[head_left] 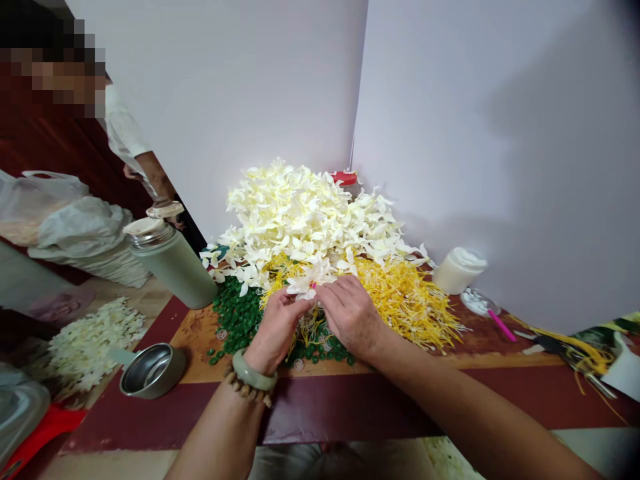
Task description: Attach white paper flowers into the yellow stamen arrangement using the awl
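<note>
Head view: one white flower [309, 279], pink at its middle, held up above the centre of the table [400, 400]. Left hand [280, 323]: thumb and fingers clamped on the flower; pale green bangle [256, 373] and brown bead bracelet [247, 390] at the wrist. Right hand [354, 319]: fingertips together, touching the flower; whether they pinch it cannot be told.

Beneath and right of the hands: pile of yellow threads [417, 303], white-tipped. Beneath and left: green pieces [235, 327], many, loose. Behind, toward the far edge: large heap of white flowers [300, 213]; red lid [345, 178] showing at its back.

Toward the right end: white jar [455, 272]; just beside it, small dish [473, 312] with white contents, a pink stick [501, 327] touching it.

At the left edge: pale green flask [173, 267], upright. Near left corner: metal-lined cup [164, 388].

Beyond the left edge: flowers on the floor [97, 340], plastic bags [85, 227], another person's white sleeve [125, 127].
</note>
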The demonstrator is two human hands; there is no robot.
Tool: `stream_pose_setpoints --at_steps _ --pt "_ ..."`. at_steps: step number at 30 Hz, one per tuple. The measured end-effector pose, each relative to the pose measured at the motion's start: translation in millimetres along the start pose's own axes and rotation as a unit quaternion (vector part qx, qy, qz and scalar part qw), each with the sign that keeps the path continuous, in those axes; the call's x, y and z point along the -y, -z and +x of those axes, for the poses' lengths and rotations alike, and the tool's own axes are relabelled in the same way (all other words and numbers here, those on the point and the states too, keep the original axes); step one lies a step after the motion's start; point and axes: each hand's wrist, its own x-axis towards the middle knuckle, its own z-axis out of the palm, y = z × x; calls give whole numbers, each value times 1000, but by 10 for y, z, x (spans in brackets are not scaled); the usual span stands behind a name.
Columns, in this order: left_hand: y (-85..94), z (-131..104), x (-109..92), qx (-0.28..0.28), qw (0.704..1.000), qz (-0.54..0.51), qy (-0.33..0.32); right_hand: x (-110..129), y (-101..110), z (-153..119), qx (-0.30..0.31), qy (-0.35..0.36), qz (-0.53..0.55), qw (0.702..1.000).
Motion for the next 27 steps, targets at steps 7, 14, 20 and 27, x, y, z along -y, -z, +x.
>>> stream_pose_setpoints --at_steps 7,14,20,27 --pt "-8 0 51 -36 998 42 -20 -41 -96 -13 -16 -36 53 998" --pt "65 -174 -70 -25 997 48 63 -429 200 52 -84 -261 205 940" --pt "553 -337 -96 -234 963 120 59 -803 255 56 -146 -430 419 787" --pt "499 -291 98 -215 965 141 58 -671 197 80 -61 -451 514 727"
